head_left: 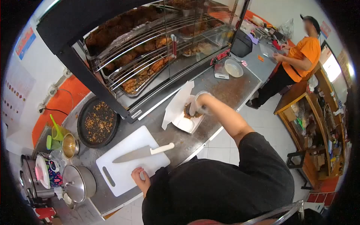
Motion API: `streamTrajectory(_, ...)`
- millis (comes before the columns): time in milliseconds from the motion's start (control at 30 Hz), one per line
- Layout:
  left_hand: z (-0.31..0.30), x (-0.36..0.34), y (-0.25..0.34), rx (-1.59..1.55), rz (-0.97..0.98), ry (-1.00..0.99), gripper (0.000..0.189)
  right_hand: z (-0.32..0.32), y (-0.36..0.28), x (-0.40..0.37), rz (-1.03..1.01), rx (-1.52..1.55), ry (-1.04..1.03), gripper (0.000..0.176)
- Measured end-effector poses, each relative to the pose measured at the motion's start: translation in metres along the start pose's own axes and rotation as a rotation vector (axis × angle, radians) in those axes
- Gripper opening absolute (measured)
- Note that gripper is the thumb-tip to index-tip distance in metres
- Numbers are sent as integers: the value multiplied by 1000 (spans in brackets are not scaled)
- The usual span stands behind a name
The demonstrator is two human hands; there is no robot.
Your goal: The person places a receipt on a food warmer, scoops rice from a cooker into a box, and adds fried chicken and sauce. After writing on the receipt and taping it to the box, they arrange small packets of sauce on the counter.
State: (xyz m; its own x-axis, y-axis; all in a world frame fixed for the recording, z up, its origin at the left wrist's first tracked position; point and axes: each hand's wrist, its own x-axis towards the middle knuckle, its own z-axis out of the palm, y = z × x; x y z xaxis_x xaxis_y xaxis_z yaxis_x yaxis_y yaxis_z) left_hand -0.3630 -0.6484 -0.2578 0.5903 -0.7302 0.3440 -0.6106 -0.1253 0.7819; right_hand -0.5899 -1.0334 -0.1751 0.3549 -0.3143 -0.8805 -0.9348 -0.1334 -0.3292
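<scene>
My right hand (203, 102) reaches over an open white cardboard takeaway box (173, 111). Its fingers are closed on a clear plastic container (193, 106), partly hidden by the hand; its exact kind is hard to make out. Inside the box lie brown food (188, 111) and a white rounded mound (185, 124). My left hand (141, 180) is at the near edge of a white cutting board (129, 150), holding nothing, with its fingers loosely bent and apart. A large knife (139, 153) with a white handle lies across the board.
Behind the counter stands a glass display case (150, 56) of fried food. A dark round pan (98, 123) with crumbs and a lidded pot (80, 183) are on the left. A scale (221, 71) and bowl (233, 68) sit farther right. A person in orange (302, 56) stands beyond.
</scene>
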Motion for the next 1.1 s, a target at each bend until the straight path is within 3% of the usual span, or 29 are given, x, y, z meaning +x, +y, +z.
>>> streamTrajectory(33,-3,3,-1,-1,15,2,13,4,-1,-15,-6,5,12,64)
streamTrajectory(100,1,7,1,5,45,41,13,16,-7,-55,-214,54,219,71)
streamTrajectory(133,2,7,-1,6,51,50,13,34,-5,-54,-289,-381,556,74)
streamTrajectory(167,5,7,-1,2,53,43,13,48,-10,-49,-346,-205,383,75)
streamTrajectory(233,6,9,0,-34,5,38,14,83,-40,-40,-602,-130,264,79)
streamTrajectory(300,5,16,10,-38,47,4,14,127,-74,8,-770,-110,350,77)
streamTrajectory(333,6,20,13,-45,82,-11,14,138,-105,-27,-643,-256,435,72)
streamTrajectory(367,8,22,13,-43,90,-13,14,157,-116,9,-846,-338,595,65)
streamTrajectory(400,11,24,8,-57,123,-45,20,161,-139,7,-701,-432,530,56)
streamTrajectory(467,15,26,2,-56,161,-79,27,175,-159,41,-743,-429,550,53)
streamTrajectory(533,28,29,4,10,286,-13,56,175,-173,43,-776,-416,555,50)
streamTrajectory(567,36,35,5,10,294,-8,56,179,-182,40,-779,-419,564,50)
streamTrajectory(633,53,43,10,-145,405,237,75,196,-197,28,-996,16,953,49)
streamTrajectory(667,61,43,7,-157,233,327,63,196,-200,15,-1065,228,870,50)
streamTrajectory(700,61,47,9,-163,234,334,63,200,-200,2,-1067,219,872,50)
streamTrajectory(767,55,63,14,-225,210,383,59,216,-199,-14,-1328,93,917,54)
streamTrajectory(900,38,107,26,-358,182,490,52,218,-179,-18,-1271,100,777,63)
streamTrajectory(967,36,125,30,-471,155,457,45,190,-166,-26,-1397,-245,698,61)
streamTrajectory(1000,35,135,31,-574,116,410,37,166,-159,-72,-1482,-102,352,70)
streamTrajectory(1033,27,153,25,-541,32,432,27,146,-142,-73,-1329,-102,50,66)
streamTrajectory(1067,13,178,15,-507,-52,452,16,111,-134,-94,-1439,-101,-84,55)
streamTrajectory(1100,5,199,-5,-478,-57,495,15,78,-123,-90,-1528,-23,89,46)
